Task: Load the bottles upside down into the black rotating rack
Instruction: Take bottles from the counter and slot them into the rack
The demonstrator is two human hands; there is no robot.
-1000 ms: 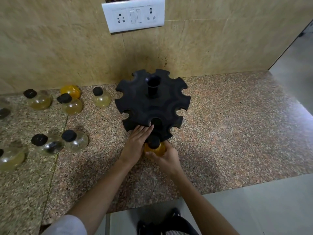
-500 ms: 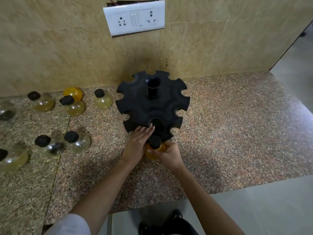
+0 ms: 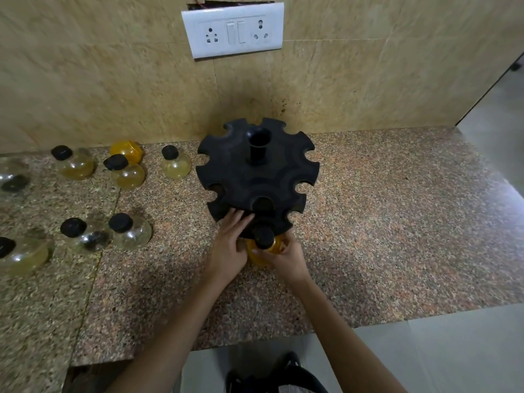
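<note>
An orange bottle (image 3: 262, 255), black cap uppermost, sits at the near foot of the black rotating rack (image 3: 256, 177) on a granite counter (image 3: 397, 222). The right hand (image 3: 286, 259) has its fingers curled round the bottle's body. The left hand (image 3: 229, 245) lays straight, close-set fingers on the rack's near rim. More capped bottles (image 3: 130, 231) (clear and amber) stand well to the left, below a white wall socket (image 3: 232, 29).
</note>
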